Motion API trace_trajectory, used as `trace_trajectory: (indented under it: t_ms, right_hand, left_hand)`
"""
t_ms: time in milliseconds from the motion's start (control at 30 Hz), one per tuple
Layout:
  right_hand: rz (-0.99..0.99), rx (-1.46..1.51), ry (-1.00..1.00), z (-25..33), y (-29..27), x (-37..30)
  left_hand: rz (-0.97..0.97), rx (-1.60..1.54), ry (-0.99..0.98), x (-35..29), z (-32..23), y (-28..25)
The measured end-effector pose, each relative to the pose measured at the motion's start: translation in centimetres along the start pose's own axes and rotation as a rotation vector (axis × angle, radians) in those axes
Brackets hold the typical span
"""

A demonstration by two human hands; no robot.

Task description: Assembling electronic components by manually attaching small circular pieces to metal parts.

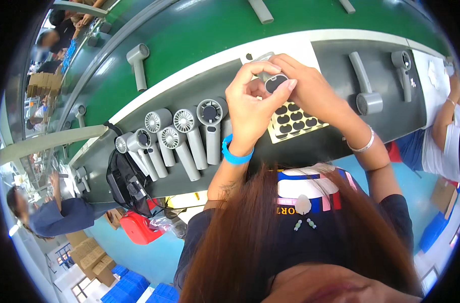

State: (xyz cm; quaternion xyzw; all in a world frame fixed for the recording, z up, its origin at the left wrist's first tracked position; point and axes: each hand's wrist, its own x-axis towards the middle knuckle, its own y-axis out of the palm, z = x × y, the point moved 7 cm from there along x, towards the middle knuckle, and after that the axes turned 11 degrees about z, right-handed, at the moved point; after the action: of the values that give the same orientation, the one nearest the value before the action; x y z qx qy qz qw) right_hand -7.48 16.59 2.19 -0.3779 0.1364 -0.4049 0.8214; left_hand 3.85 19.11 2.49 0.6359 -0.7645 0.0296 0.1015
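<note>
Both my hands are closed around a grey handheld fan (264,57), raised over the bench's far edge; my fingers hide most of it. Between my thumbs shows a round black disc (276,84) with a small light notch. My left hand (250,96) grips from the left, its fingers curled over the top. From the right, my right hand (313,83) wraps the fan, its thumb tip at the disc's edge. Just below the hands lies a pale yellow sheet (318,124) with rows of black round stickers.
Several grey handheld fans (189,136) stand side by side on the dark bench at left; two others (369,101) lie at right. Beyond runs a green conveyor (199,43) carrying more fans. A black bag (126,177) hangs at the bench's left. Co-workers sit at both sides.
</note>
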Motion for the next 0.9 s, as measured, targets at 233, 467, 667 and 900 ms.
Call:
trace_trajectory:
  t_ms: [233,467,667,900]
  right_hand:
    - [-0.070,-0.588,0.006,-9.4,-5.2,6.4]
    - [-0.092,-0.950,0.073,-18.5,-8.2,9.9]
    - [-0.152,-0.399,0.042,-9.2,-6.3,1.3]
    - [-0.140,0.144,0.352,-6.3,3.3,-6.7]
  left_hand:
    - [-0.191,0.061,0.060,5.4,3.4,-0.3]
    - [-0.371,0.908,-0.132,13.0,11.1,-2.5]
    - [-0.433,0.920,-0.131,15.9,12.6,-5.0]
    - [-0.294,0.457,0.232,11.0,0.2,-2.1]
